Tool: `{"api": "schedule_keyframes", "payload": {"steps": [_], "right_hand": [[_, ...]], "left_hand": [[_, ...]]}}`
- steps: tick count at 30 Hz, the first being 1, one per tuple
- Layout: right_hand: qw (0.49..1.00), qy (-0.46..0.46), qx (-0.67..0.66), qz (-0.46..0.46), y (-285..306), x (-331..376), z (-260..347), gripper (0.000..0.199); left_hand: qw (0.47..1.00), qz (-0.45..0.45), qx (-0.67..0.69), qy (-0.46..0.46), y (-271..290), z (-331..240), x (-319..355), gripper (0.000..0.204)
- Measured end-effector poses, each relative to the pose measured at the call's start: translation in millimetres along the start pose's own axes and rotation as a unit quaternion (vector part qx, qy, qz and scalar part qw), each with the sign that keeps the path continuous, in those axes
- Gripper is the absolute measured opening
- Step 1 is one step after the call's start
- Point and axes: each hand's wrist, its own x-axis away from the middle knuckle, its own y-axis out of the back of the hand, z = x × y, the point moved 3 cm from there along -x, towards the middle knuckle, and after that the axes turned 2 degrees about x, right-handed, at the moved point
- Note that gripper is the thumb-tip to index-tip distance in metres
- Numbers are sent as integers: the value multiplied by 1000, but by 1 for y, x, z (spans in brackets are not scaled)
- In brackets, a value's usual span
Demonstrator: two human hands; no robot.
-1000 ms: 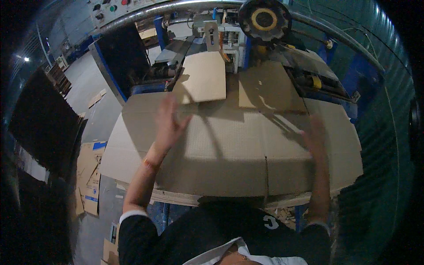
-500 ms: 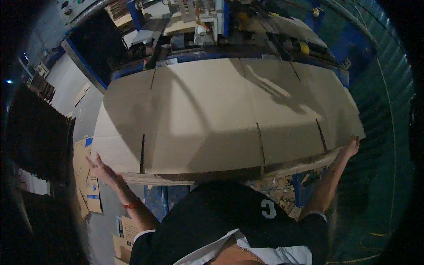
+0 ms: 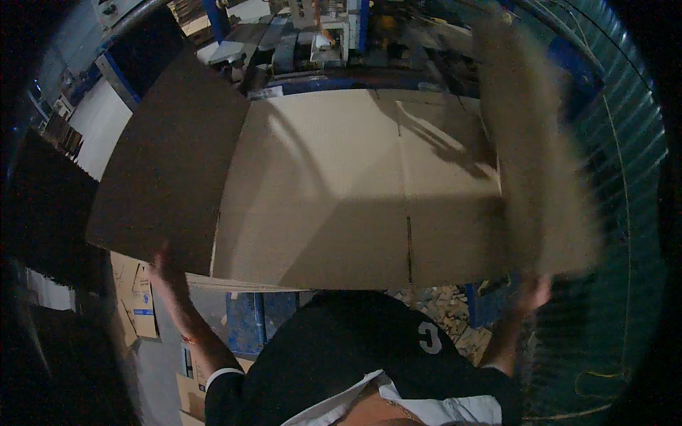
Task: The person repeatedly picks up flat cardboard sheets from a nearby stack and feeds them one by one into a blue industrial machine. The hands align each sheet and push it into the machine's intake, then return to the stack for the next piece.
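A wide corrugated cardboard sheet (image 3: pixel 312 234) lies right in front of the person's body, between the torso and a blue-framed machine (image 3: pixel 341 42). Its long axis runs left to right across the person, one long edge facing the machine and the other toward the dark shirt (image 3: pixel 369 334). The creases run across that axis, roughly from the person toward the machine, and a dark slot (image 3: pixel 409 245) right of the middle opens at the near edge in the same direction.

Both ends stand up off the flat middle: the left panel (image 3: pixel 170 156) tilts up along its crease with a shadowed face, and the right panel (image 3: pixel 533 156), badly blurred, looks steeper. The left hand (image 3: pixel 167 280) is closed on the near edge of the left panel, a digit laid over its face; the remaining fingers are hidden. The right hand (image 3: pixel 540 292) is at the near edge of the right panel, too blurred to tell whether it is clamped there.

Spread this wide, the hands probably serve to lift both ends evenly while the middle stays supported; cardboard layers (image 3: pixel 241 287) show beneath the near edge. Lower down, cardboard scraps (image 3: pixel 451 312) lie heaped beside the torso.
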Motion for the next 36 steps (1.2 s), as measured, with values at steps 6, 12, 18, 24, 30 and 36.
{"api": "schedule_keyframes", "payload": {"steps": [6,12,18,24,30,36], "right_hand": [[835,469,-80,277,-66,66,39,30],[791,525,-36,311,-85,51,40,27],[785,512,10,348,-127,0,33,46],[808,405,176,389,-210,-76,40,53],[882,271,217,320,-288,-113,59,56],[953,267,126,68,-210,-113,-54,56]], "left_hand": [[800,425,-357,-225,-125,-13,98,40],[645,486,-517,-284,-161,-14,111,45],[667,455,-495,-320,-170,-10,76,53],[710,410,-434,-373,-223,10,2,62],[682,285,-557,-379,-299,46,-81,76],[789,59,-569,-227,-172,31,-76,75]]}}
